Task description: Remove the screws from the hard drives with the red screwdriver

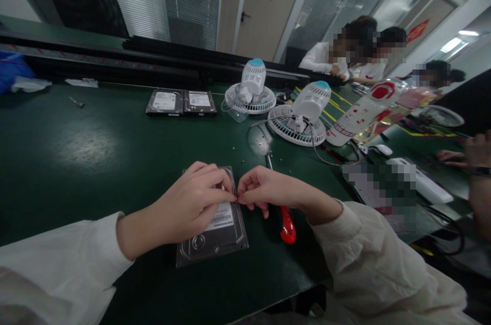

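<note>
A silver hard drive (228, 238) with a white label lies flat on the green table in front of me. My left hand (199, 197) rests over it, covering much of its upper left, with thumb and forefinger pinched at its right edge. At that same edge my right hand (257, 189) has its fingertips pinched together, nearly meeting the left ones. Anything between the fingertips is too small or hidden to make out. Under and beside the right hand lies a screwdriver with a red and black handle (287, 228); its metal shaft (269, 161) points away from me.
Several small screws (261, 144) lie scattered beyond my right hand. Farther back are two more hard drives (164, 101), two white fans (299, 115) and a tall printed bottle (353, 115). A white mouse (382, 149) lies right. Co-workers sit across and at the right.
</note>
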